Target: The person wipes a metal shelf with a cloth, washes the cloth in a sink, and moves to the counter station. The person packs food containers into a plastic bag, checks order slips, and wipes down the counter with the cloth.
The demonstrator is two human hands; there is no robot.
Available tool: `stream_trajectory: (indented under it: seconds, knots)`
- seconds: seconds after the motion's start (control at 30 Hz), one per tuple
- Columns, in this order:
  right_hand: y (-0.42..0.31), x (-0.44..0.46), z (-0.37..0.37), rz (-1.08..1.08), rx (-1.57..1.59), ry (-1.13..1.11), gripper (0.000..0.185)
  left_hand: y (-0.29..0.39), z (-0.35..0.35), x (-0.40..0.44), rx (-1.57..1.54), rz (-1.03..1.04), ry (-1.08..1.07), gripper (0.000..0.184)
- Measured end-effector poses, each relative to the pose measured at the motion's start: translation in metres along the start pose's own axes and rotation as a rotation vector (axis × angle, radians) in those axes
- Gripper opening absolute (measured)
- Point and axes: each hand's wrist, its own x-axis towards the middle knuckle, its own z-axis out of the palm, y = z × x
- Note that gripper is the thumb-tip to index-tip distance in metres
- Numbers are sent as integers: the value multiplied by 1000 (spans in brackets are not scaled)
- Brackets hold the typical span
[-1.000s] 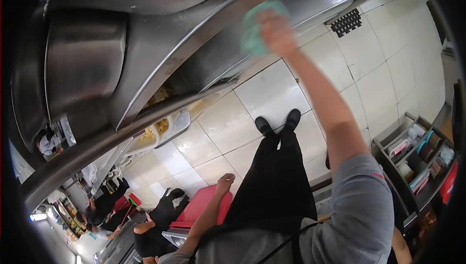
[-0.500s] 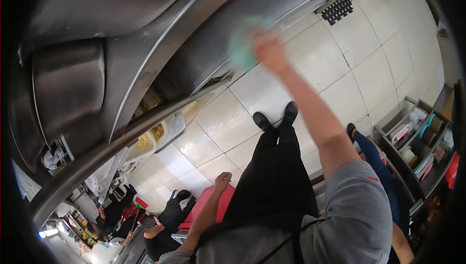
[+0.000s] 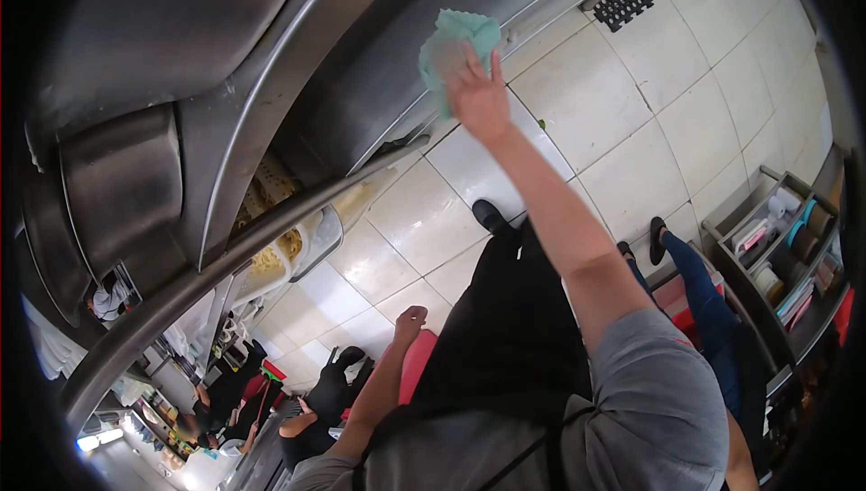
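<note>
My right hand [image 3: 478, 103] lies on a light green cloth [image 3: 478, 31], fingers stretched over it, holding it against the stainless steel panel [image 3: 379, 58]. The cloth is crumpled, and part of it sticks out past my fingertips. My left hand [image 3: 412, 319] hangs low beside my left leg. Its fingers are curled in, and nothing shows in them.
A steel rail [image 3: 280, 216] runs along the left, with tubs of yellowish food [image 3: 280, 252] beyond it. A black perforated mat [image 3: 624, 2] lies on the tiled floor [image 3: 622, 76]. At right stand a shelf cart [image 3: 776, 238] and a person in blue trousers [image 3: 708, 292]. More people [image 3: 320, 410] are at lower left.
My right hand and the cloth have shifted slightly left across the steel, and the fingers now lie more spread. The legs of the person at right have moved. My left hand stays low.
</note>
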Motion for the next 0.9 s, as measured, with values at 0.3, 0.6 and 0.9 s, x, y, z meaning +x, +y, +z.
stream_trajectory:
  seconds: [0.3, 0.6, 0.9]
  knots:
    - [-75, 2, 41, 323, 355, 165, 46, 0, 5, -3, 62, 11, -32, 32]
    - [-67, 32, 69, 755, 528, 312, 42, -16, 1, -7, 2, -37, 18, 32]
    - [-63, 31, 64, 623, 740, 261, 26, -18, -6, -8, -42, -52, 48, 31]
